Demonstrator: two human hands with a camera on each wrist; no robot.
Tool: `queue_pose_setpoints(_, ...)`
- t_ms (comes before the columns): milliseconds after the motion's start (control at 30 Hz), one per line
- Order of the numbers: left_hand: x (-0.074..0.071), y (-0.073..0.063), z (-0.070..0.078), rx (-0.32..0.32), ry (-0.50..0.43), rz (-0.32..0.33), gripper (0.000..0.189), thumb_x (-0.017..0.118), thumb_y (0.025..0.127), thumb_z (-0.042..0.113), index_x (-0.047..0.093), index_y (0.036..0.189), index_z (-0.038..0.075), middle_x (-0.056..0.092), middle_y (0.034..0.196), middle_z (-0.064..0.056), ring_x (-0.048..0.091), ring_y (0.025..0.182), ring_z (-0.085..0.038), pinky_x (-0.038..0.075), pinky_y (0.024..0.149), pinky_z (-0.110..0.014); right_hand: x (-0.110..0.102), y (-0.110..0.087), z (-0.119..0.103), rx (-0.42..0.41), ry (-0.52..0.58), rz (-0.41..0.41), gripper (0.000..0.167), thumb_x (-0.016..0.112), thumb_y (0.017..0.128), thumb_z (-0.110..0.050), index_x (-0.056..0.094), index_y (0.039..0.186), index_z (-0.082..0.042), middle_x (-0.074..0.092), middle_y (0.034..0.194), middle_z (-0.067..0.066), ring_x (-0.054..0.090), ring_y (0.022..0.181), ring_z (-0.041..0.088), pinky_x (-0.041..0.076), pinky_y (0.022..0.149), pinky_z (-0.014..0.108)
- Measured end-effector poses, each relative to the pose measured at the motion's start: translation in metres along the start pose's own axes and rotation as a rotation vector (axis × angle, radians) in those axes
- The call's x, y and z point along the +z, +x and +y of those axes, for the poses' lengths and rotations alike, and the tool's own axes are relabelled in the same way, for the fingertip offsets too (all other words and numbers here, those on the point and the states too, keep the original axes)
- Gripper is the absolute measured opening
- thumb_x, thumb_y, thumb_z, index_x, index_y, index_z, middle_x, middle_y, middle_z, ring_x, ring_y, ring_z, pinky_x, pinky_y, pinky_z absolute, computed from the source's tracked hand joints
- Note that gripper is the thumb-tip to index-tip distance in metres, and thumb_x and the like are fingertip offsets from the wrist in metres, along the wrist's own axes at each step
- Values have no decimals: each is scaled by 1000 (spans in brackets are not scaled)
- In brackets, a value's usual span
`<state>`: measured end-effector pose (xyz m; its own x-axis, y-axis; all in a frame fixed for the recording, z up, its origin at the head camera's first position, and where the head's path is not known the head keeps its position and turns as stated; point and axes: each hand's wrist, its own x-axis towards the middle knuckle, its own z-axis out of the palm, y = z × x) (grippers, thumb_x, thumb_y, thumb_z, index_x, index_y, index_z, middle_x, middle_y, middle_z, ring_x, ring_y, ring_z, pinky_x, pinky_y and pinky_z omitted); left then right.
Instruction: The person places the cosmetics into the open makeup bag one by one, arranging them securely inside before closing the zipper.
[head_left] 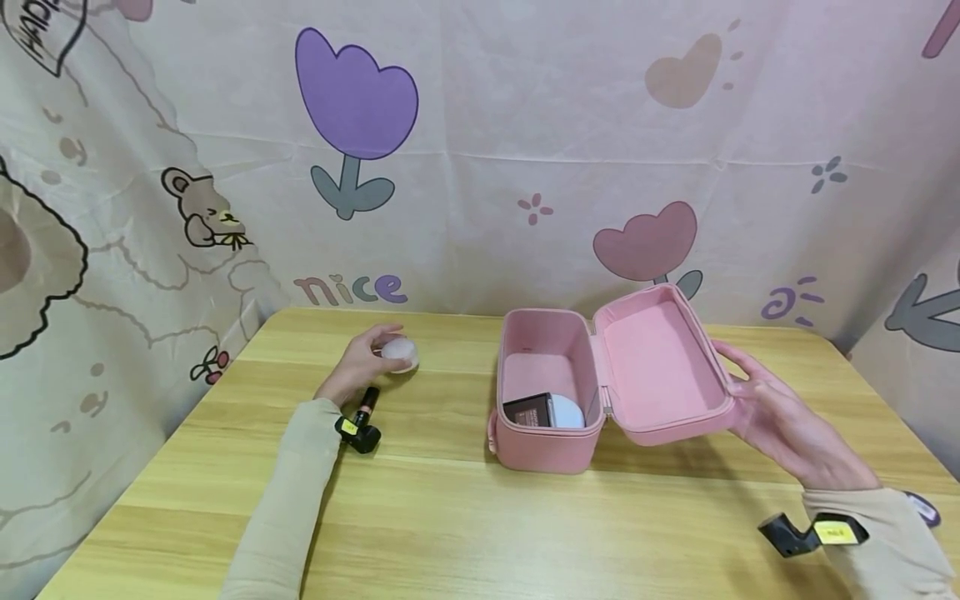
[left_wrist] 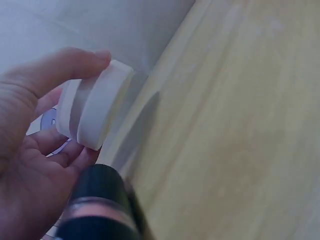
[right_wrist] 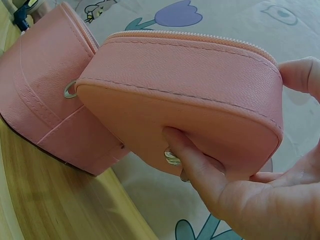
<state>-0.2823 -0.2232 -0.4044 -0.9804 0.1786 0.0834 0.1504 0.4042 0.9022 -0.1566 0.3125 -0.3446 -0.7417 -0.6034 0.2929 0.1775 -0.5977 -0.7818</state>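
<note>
My left hand pinches a small white round jar between thumb and fingers at the table's left side. In the left wrist view the jar is tilted on its side, with a greyish band around its middle. Close by the left wrist is a black lipstick-like tube with a pink band. Toward the right, a pink zippered case stands with its lid swung out. My right hand grips the lid's outer edge, thumb pressed against its outside near a metal ring.
Inside the case lie a dark box with print on it and a white rounded item. A dark oval object shows partly behind the right sleeve. A printed cloth hangs behind the wooden table.
</note>
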Motion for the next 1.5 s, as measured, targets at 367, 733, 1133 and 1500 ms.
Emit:
queue_pose_setpoints(367,-8,-6,17,38,43,30,67,78,80,9,47,139,4,52,136,-18,48,118,-36,40,98,-48,-2,2,0,3,-37,22,58,16,98,8,35,148,-15,43,142,8,49,125,25,41,102,39)
queue_pose_setpoints(733,-7,-8,24,65,36,21,66,77,80,8,47,139,2,50,138,-19,49,118,-37,39,99,-48,-1,1,0,14,-19,30,58,17,98,8,37,147,-15,44,141,9,50,123,26,41,102,39)
queue_pose_setpoints(1133,-9,-10,35,71,-4,11,68,77,81,7,45,141,2,47,141,-19,46,122,-36,38,102,-48,-1,-1,1,2,-8,14,59,16,98,9,36,148,-14,43,141,9,50,124,26,41,102,39)
queue_pose_setpoints(1500,-4,-14,50,115,17,1,68,79,79,9,49,139,6,52,137,-15,48,120,-32,39,101,-46,-2,-2,0,8,-39,45,58,18,98,8,37,147,-16,43,141,8,50,123,26,42,101,39)
